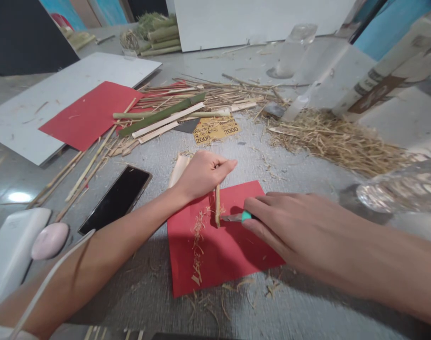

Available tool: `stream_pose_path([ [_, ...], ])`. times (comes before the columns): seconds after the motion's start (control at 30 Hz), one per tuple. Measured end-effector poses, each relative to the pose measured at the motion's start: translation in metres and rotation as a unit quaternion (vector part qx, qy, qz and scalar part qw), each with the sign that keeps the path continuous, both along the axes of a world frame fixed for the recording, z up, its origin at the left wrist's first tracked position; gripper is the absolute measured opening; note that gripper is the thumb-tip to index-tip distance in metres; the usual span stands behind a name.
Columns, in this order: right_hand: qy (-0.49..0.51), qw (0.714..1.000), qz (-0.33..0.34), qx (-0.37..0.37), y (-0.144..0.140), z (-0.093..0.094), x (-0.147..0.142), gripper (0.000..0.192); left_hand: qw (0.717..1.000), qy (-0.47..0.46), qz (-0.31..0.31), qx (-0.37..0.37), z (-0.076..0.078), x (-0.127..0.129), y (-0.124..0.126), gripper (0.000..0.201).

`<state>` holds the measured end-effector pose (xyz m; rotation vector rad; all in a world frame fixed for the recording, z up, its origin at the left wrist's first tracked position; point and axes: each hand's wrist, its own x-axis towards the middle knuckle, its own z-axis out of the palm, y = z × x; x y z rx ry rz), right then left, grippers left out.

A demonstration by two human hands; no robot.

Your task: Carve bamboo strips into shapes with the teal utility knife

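- Lying over the near red sheet, a thin stick runs from the left hand at 12 o'clock to a free end at 6; the directions below are taken from this stick.
- At 12, the left hand is curled into a loose fist, pinching the stick's upper end, its thumb pointing to 2.
- At 3, the right hand is wrapped round the green handle of a knife, whose blade points to 9 and appears to meet the stick near its free end.
- At 7 to 8, curled shavings form a line on the red paper.
- Beyond the left hand, at 12, sits yellow sandpaper marked 2000, with a heap of thin sticks farther out.
- At 11 lies a green bamboo strip.
- At 10, another red sheet rests partly on a white board.
- At 9 is a dark-screened phone; farther out, between 8 and 9, a pink rounded object sits beside a white case.
- At 2 spreads dry straw.
- At 3, past the right hand, lies a clear bottle.
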<state>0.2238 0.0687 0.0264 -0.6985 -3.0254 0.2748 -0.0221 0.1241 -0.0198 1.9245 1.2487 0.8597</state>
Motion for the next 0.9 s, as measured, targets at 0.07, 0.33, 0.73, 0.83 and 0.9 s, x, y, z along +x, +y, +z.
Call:
stream_pose_path([
  [0.07,0.004,1.000,-0.001,-0.005,0.000,-0.004,0.000,0.009,1.000,-0.014,-0.004,-0.008,0.001,0.000,-0.001,0.057],
  [0.33,0.005,0.999,-0.023,-0.031,0.002,-0.010,-0.007,0.013,0.999,-0.044,-0.012,-0.025,0.001,-0.001,-0.001,0.058],
  [0.73,-0.018,0.996,-0.045,0.079,0.011,-0.029,-0.019,0.022,0.999,-0.044,-0.012,-0.020,-0.001,-0.001,-0.001,0.058],
  [0.83,-0.015,0.998,-0.032,0.049,0.016,-0.022,-0.016,0.026,0.999,-0.041,-0.021,-0.020,0.000,-0.002,0.000,0.057],
  [0.9,-0.011,0.999,-0.044,0.003,0.016,-0.013,-0.013,0.034,0.999,-0.038,-0.024,-0.022,0.000,-0.002,0.000,0.057],
])
